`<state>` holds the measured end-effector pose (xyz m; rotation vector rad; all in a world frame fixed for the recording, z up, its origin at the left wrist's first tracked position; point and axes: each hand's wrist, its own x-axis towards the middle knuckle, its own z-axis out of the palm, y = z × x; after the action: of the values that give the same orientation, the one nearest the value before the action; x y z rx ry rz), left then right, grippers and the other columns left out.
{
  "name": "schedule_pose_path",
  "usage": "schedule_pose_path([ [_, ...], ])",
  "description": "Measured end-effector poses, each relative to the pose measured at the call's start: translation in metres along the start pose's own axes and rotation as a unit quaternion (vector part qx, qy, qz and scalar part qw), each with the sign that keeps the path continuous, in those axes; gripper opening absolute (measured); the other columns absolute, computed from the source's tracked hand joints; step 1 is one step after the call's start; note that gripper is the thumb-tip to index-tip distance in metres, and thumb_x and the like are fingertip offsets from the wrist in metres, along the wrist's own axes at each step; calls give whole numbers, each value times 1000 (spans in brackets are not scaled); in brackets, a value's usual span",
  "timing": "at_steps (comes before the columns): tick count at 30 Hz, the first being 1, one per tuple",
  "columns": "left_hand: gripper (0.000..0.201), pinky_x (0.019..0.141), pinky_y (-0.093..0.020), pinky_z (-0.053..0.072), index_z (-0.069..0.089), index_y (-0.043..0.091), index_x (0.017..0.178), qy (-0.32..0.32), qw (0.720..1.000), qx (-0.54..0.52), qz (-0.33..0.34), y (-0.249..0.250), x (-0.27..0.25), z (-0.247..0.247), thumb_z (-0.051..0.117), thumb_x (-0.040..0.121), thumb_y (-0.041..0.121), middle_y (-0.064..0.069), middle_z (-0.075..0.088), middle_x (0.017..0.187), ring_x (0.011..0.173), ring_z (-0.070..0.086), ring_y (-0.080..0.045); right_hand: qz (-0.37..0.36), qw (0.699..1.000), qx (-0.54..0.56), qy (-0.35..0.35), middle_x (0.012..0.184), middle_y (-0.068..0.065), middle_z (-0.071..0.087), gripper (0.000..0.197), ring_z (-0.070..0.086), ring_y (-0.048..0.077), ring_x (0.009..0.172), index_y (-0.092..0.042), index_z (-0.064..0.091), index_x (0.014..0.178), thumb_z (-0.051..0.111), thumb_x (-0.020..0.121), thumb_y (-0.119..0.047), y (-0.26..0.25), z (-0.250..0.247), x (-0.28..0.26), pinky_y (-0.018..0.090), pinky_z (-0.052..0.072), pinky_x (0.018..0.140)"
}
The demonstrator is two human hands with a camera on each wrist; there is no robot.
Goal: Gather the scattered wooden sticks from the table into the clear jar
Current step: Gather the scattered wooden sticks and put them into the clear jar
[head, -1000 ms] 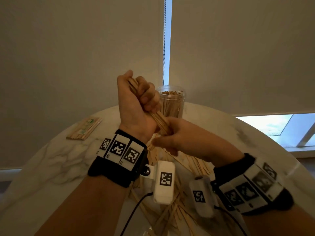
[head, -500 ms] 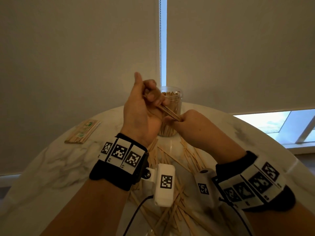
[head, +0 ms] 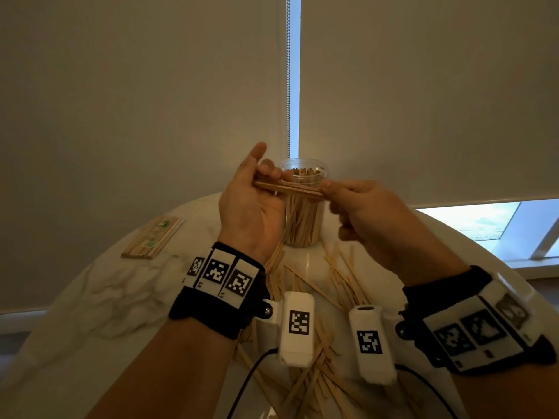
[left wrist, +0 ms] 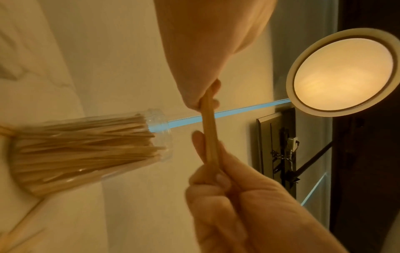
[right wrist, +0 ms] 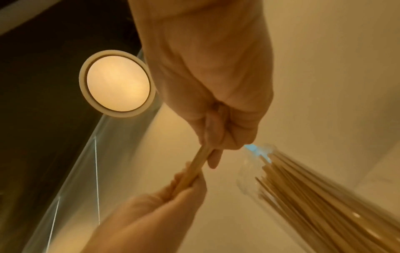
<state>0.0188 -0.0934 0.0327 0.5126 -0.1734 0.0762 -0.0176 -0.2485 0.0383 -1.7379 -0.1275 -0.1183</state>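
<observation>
Sticks [head: 289,188] lie level in front of the jar [head: 303,220] mouth; your left hand [head: 251,207] and right hand [head: 361,207] pinch the ends, palms apparently facing you.

You see pale, matt wooden sticks [head: 289,189], a clear glossy plastic jar [head: 303,207], and a smooth, polished white marble desk [head: 121,291].
</observation>
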Motion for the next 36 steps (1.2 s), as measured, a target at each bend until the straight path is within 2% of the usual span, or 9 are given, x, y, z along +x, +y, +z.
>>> schedule_pose_path([
  [5, 36, 101, -35, 51, 54, 11, 135, 22, 985, 173, 9, -4, 5, -18, 56, 99, 10, -6, 66, 120, 113, 64, -18, -47, 980, -131, 145, 77, 13, 49, 27, 49, 19, 60, -23, 75, 86, 56, 100, -35, -12, -31, 4, 37, 55, 61],
  [10, 63, 100, -29, 42, 42, 18, 148, 74, 876, 475, -26, -4, 21, -39, 67, 90, 9, -4, 52, 142, 126, 52, -17, -92, 952, -217, 195, 58, 2, 49, 31, 56, 29, 60, -15, 74, 88, 56, 99, -37, -24, -48, 30, 50, 56, 74],
  [12, 94, 97, -29, 37, 21, 18, 157, 52, 819, 562, -99, -10, 34, -41, 79, 82, 18, -5, 39, 154, 136, 42, -21, -117, 937, -281, 173, 55, 4, 49, 31, 59, 35, 62, -12, 73, 81, 58, 97, -33, -36, -47, 53, 44, 53, 68],
  [15, 120, 106, -32, 38, 13, 17, 158, -2, 781, 617, -94, -23, 51, -39, 91, 67, 32, -4, 38, 154, 139, 40, -22, -119, 899, -414, 79, 60, 2, 54, 27, 51, 20, 58, -9, 77, 90, 60, 95, -30, -55, -34, 87, 31, 41, 60],
  [19, 93, 99, -35, 51, 40, 20, 142, -4, 778, 626, -59, -34, 66, -46, 92, 65, 20, 5, 62, 124, 115, 60, -17, -133, 809, -569, -71, 99, 5, 72, 24, 60, 19, 87, -13, 77, 102, 66, 91, -32, -64, 1, 118, 28, 41, 73],
  [25, 84, 102, -45, 50, 38, 23, 143, -1, 752, 658, -32, -36, 66, -56, 85, 74, 18, 2, 60, 132, 118, 59, -21, -126, 754, -630, -136, 108, 7, 70, 39, 59, 20, 93, -7, 73, 112, 57, 98, -40, -57, 31, 142, 29, 43, 77],
  [28, 88, 103, -45, 49, 34, 24, 147, -2, 760, 649, -36, -36, 65, -57, 85, 76, 20, 2, 57, 137, 121, 58, -21, -61, 733, -657, -164, 133, 11, 61, 61, 56, 28, 121, -10, 62, 132, 32, 103, -55, -52, 34, 141, 40, 42, 104],
  [31, 94, 104, -45, 48, 30, 24, 151, 1, 772, 634, -52, -36, 66, -57, 86, 75, 17, 2, 54, 141, 126, 54, -22, -60, 760, -621, -180, 148, 8, 49, 68, 46, 26, 134, -16, 51, 142, 24, 101, -63, -52, 26, 131, 42, 32, 111],
  [36, 113, 110, -45, 42, 23, 18, 155, 12, 752, 652, -94, -27, 57, -53, 91, 66, 36, -7, 48, 148, 133, 48, -25, -110, 874, -474, 1, 114, 5, 66, 36, 57, 20, 98, -14, 65, 112, 54, 98, -45, -46, -4, 107, 31, 41, 81],
])
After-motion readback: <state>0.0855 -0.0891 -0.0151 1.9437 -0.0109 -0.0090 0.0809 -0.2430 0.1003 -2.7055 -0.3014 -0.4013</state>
